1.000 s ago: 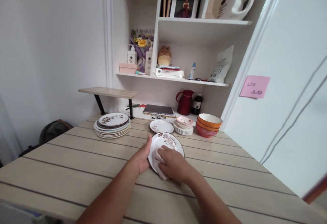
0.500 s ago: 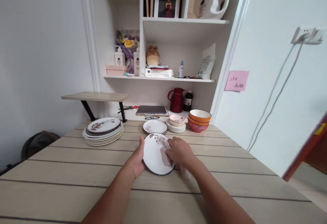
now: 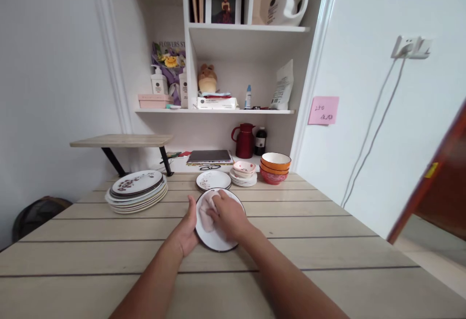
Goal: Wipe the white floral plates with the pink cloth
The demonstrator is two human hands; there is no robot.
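Observation:
A white plate (image 3: 220,242) with a dark rim is tilted up over the table in front of me. My left hand (image 3: 186,234) grips its left edge, thumb along the rim and the other fingers out of sight behind it. Bunched in my right hand (image 3: 229,216) is a pale pink cloth (image 3: 207,212), pressed against the upper left of the plate's face. My right hand and the cloth cover most of the plate's floral pattern. Just behind stands a short stack of similar flower-patterned plates (image 3: 213,180).
A taller plate stack (image 3: 136,190) stands at the left beside a small raised shelf (image 3: 122,140). Small dishes (image 3: 243,176) and stacked orange and red bowls (image 3: 275,167) are at the back right. Behind them are a red jug (image 3: 244,141) and a laptop (image 3: 209,156).
My right hand has moved the cloth from the plate's right side to its upper left. My left hand still holds the plate. The view has turned slightly right.

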